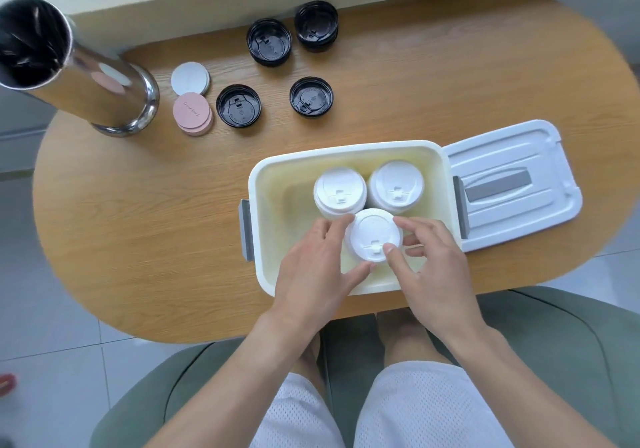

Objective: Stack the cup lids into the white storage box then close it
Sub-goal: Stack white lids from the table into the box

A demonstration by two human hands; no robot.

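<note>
We see left hand and right hand both grasping a white lid stack inside the open white storage box; two more stacks behind, black lids on table

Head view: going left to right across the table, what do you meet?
Steel cylinder → pink coasters → white storage box with white lid stacks → box lid.
</note>
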